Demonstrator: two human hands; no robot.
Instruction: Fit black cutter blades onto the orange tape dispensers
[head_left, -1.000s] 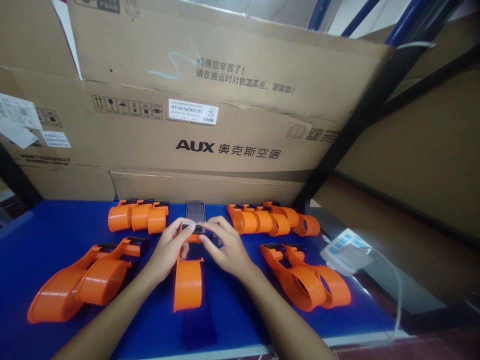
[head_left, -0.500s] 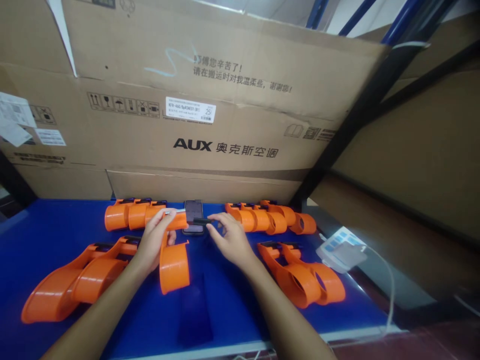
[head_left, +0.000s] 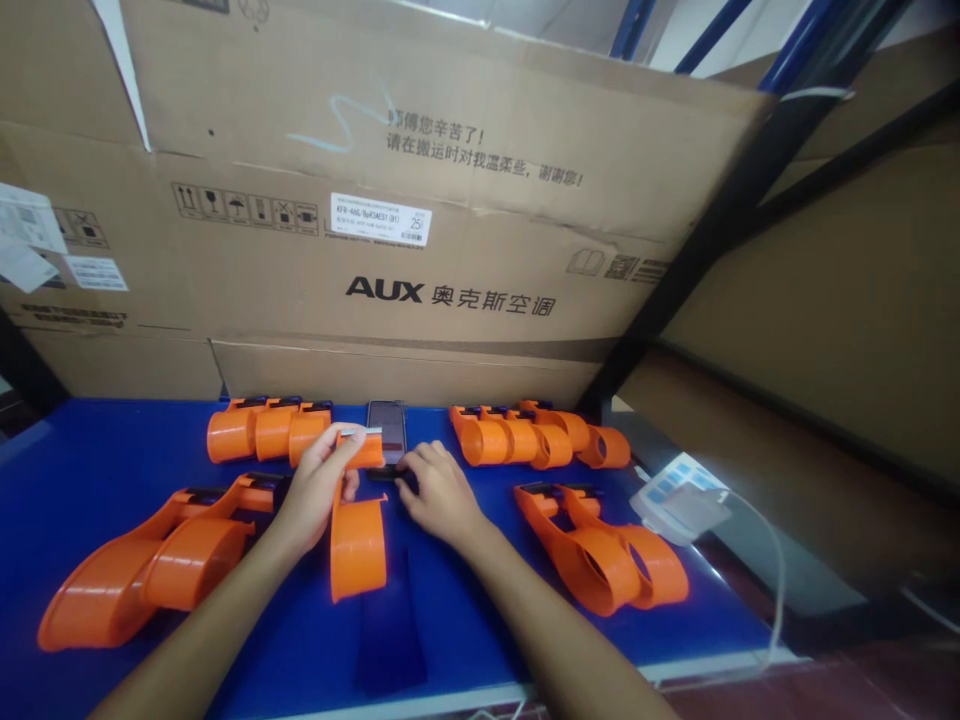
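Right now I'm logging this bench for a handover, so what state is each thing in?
Left hand: closed on held dispenser
Right hand: fingertips at black piece, grip unclear
Held dispenser: metal teeth bare
Black piece: apart from held dispenser
Other dispensers: lying on blue table
White device: cable attached

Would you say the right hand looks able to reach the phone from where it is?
Probably yes: the right hand is close to the phone, and nothing visible blocks the side facing that hand.
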